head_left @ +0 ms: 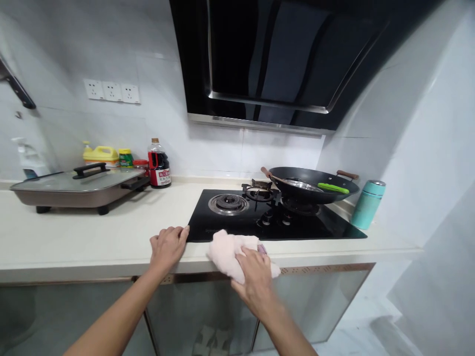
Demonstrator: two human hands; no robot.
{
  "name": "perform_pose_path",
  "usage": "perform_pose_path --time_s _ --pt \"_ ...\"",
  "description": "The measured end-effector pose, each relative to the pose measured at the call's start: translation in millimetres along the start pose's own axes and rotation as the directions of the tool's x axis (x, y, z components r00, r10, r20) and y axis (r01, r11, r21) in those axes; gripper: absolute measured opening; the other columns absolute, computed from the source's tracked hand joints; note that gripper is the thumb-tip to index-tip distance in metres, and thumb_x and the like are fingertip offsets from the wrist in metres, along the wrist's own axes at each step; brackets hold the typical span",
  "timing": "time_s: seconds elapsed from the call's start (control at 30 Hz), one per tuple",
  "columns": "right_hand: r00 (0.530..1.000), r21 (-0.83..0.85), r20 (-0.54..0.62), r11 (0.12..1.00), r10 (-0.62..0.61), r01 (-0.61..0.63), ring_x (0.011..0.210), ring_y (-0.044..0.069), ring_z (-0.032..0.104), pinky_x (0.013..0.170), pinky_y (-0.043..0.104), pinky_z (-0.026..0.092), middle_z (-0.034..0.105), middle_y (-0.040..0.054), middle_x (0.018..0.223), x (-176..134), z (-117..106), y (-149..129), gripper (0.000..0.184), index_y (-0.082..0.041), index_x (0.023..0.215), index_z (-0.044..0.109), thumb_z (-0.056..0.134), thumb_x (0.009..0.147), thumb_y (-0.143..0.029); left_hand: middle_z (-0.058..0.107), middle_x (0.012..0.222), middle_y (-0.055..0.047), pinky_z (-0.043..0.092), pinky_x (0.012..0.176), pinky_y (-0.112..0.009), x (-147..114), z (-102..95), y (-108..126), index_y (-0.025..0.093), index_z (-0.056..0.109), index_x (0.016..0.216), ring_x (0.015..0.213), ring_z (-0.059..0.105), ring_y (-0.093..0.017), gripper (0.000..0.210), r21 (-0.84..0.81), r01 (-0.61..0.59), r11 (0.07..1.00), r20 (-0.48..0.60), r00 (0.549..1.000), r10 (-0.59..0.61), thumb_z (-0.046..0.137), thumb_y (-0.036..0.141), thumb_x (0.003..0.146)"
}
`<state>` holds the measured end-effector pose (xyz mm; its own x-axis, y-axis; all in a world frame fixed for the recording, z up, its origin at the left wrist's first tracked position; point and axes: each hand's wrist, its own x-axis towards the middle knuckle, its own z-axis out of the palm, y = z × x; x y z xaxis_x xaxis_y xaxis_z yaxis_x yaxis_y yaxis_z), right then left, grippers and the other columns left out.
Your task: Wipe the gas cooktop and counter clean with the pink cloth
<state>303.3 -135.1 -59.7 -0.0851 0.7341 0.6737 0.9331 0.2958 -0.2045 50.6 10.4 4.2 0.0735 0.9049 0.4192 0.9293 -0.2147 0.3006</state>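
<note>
My right hand [256,277] presses a pale pink cloth [226,252] against the front edge of the counter, its fingers closed over the fabric. Part of the cloth overlaps the front rim of the black gas stove [200,225], and a corner hangs below the counter edge. To the left, my left hand [167,248] rests on the countertop [92,242] with nothing in it. Its fingers lie on the surface beside the stove's front left corner.
A black wok [315,198] with a green-handled utensil [333,188] sits on the right burner. A teal bottle [368,205] stands right of it. A lidded electric pan [81,190] and a sauce bottle [159,165] are on the left. The range hood [260,59] hangs overhead.
</note>
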Motion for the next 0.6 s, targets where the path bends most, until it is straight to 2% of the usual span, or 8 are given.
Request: perform_pose_path --time_s 0.1,0.27,0.4,0.5,0.6 --pt "0.999 -0.069 -0.045 0.998 -0.002 -0.001 0.137 0.035 0.049 0.108 0.052 0.032 0.056 0.0119 0.149 -35.1 -8.4 43.3 0.051 -0.027 0.128 0.058 0.072 0.079 -0.024 0.074 0.117 -0.013 0.037 0.102 -0.053 -0.4 0.3 0.3 0.023 0.074 0.096 0.118 0.059 -0.034 0.056 -0.006 -0.004 1.0 0.0 1.0 0.004 0.027 0.053 0.102" --pt "0.986 -0.305 -0.126 0.941 0.114 -0.147 0.139 0.034 0.049 0.113 0.054 0.029 0.058 0.0158 0.147 -75.0 -35.5 143.7 0.033 -0.023 0.109 0.059 0.066 0.077 -0.025 0.074 0.115 -0.013 0.037 0.102 -0.054 -1.3 -0.6 1.7 0.022 0.073 0.097 0.117 0.059 -0.035 0.056 0.008 -0.015 1.0 0.014 1.0 0.015 0.026 0.052 0.102" --pt "0.977 -0.441 -0.076 0.873 0.197 -0.21 0.141 0.034 0.047 0.117 0.056 0.029 0.056 0.0169 0.148 -101.0 -76.4 230.9 0.036 -0.023 0.105 0.058 0.062 0.07 -0.031 0.074 0.114 -0.013 0.037 0.102 -0.053 -0.8 0.8 0.9 0.023 0.073 0.097 0.116 0.059 -0.035 0.055 0.026 -0.02 0.999 0.018 1.0 0.019 0.026 0.053 0.102" --pt "0.949 -0.513 -0.092 0.802 0.301 -0.304 0.146 0.033 0.041 0.114 0.053 0.036 0.052 0.0173 0.151 -119.0 -112.5 293.9 0.036 -0.023 0.104 0.058 0.056 0.069 -0.031 0.074 0.115 -0.012 0.036 0.102 -0.053 -1.4 1.0 2.4 0.023 0.073 0.099 0.116 0.059 -0.034 0.055 0.023 -0.024 0.999 0.009 1.0 0.024 0.027 0.053 0.102" --pt "0.937 -0.544 -0.09 0.772 0.337 -0.329 0.142 0.035 0.045 0.109 0.049 0.044 0.055 0.0227 0.143 -128.4 -139.0 335.5 0.035 -0.021 0.103 0.059 0.054 0.07 -0.032 0.073 0.114 -0.013 0.036 0.102 -0.054 -2.6 -1.1 6.8 0.023 0.073 0.099 0.115 0.058 -0.035 0.056 0.012 -0.018 1.0 0.021 1.0 0.018 0.027 0.054 0.102"
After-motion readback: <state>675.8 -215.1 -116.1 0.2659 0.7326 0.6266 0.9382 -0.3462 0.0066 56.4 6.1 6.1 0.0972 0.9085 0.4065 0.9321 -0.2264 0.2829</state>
